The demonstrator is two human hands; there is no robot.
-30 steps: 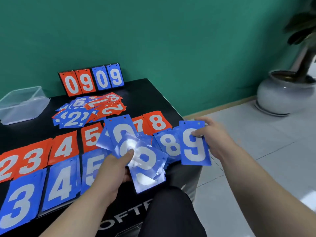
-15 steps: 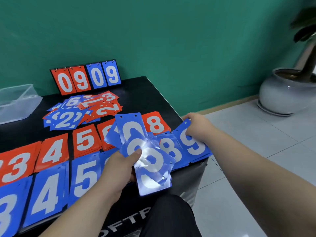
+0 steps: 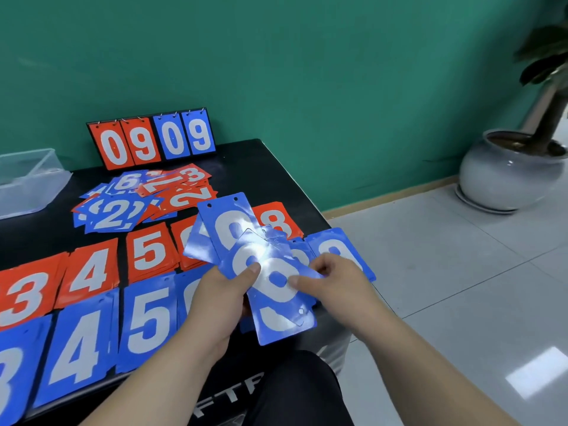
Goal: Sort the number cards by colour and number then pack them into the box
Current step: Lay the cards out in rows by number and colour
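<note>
My left hand (image 3: 219, 298) grips a fan of several blue number cards (image 3: 276, 290), thumb on the top card. My right hand (image 3: 333, 279) pinches the right edge of that top card, which shows a white 9 or 8. A blue 9 card (image 3: 341, 250) lies on the table behind my right hand. Sorted rows lie on the black table (image 3: 270, 167): red 3, 4, 5 cards (image 3: 150, 250) in the back row, blue 3, 4, 5 cards (image 3: 147, 327) in front. A red 8 (image 3: 276, 219) shows behind the fan. A mixed loose pile (image 3: 138, 198) lies further back.
A clear plastic box (image 3: 27, 179) stands at the table's back left. A flip scoreboard (image 3: 153, 139) reading 0909 stands against the green wall. To the right is tiled floor with a potted plant (image 3: 510, 167). My dark-trousered knee (image 3: 295, 392) is below the table edge.
My right hand left the blue 9 card on the table at the right and came back to the fan, now pinching its top card. The view shifted slightly.
</note>
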